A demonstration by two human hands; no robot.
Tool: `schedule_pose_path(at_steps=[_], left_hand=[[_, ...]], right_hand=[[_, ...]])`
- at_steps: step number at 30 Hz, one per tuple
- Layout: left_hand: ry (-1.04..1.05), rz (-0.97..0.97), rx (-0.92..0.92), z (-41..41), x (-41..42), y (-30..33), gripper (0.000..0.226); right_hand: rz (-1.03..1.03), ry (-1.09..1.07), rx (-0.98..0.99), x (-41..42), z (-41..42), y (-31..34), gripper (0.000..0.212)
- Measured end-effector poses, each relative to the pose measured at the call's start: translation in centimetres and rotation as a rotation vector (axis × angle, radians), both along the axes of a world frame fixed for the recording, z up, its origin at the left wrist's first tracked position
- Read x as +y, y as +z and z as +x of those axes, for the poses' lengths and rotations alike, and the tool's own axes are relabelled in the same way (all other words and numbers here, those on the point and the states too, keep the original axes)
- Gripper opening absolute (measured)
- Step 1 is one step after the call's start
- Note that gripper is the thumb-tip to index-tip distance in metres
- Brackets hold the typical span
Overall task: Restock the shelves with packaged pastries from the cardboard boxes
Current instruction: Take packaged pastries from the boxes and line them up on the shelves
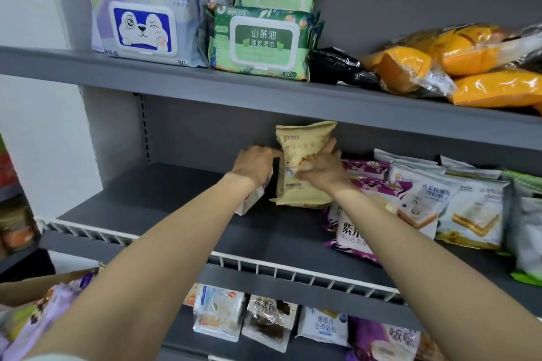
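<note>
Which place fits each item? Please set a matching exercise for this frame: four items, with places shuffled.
Items:
1. tan pastry packet
2. green wet-wipe pack
3. orange bread bags
4. purple pastry packets

Places:
A. top shelf, right
B. middle shelf, right of the hands
C. middle shelf, held upright between both hands
D. top shelf, centre

Pairs: 1-C, 2-D, 3-A, 4-B

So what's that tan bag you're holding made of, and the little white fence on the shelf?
The tan pastry bag looks like thin matte plastic film, perhaps paper-look: it crinkles and has a crimped top edge. The white wire fence along the grey shelf looks like coated metal wire, thin, straight and evenly spaced. The shelf itself seems painted metal, smooth and flat.
</note>
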State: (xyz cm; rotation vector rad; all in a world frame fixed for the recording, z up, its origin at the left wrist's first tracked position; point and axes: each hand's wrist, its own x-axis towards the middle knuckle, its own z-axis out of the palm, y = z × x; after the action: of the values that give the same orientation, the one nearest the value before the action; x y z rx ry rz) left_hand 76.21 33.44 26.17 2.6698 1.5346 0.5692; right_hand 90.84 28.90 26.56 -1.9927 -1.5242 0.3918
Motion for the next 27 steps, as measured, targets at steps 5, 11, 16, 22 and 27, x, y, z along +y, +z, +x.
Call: schedule_pose_path(at_steps=[5, 11, 16, 22, 27], left_hand=[[0.003, 0.083, -0.073, -0.6, 0.6, -0.7, 0.068], [0.017, 0.080, -0.281, -3.1, -0.7, 0.5, 0.064], [0.087, 0.129, -0.474, -5.0, -2.8, 1.1, 0.045], [-0.336, 0.918, -0.186, -4.1, -6.7, -0.9, 0.020], [-0.529, 0.515, -0.270, -3.9, -8.5, -3.1, 0.057]], right_hand=[[-0.048, -0.113, -0.517, 1.7, -0.9, -1.9, 0.107], [-0.253, -0.160, -0.819, 2.2, -2.4, -2.9, 0.090], [0.155, -0.084, -0.566, 0.1, -3.4, -1.6, 0.055], [-0.240, 0.255, 1.163, -3.3, -4.1, 2.1, 0.053], [0.051, 0.319, 1.231, -5.0, -2.5, 0.5, 0.014]])
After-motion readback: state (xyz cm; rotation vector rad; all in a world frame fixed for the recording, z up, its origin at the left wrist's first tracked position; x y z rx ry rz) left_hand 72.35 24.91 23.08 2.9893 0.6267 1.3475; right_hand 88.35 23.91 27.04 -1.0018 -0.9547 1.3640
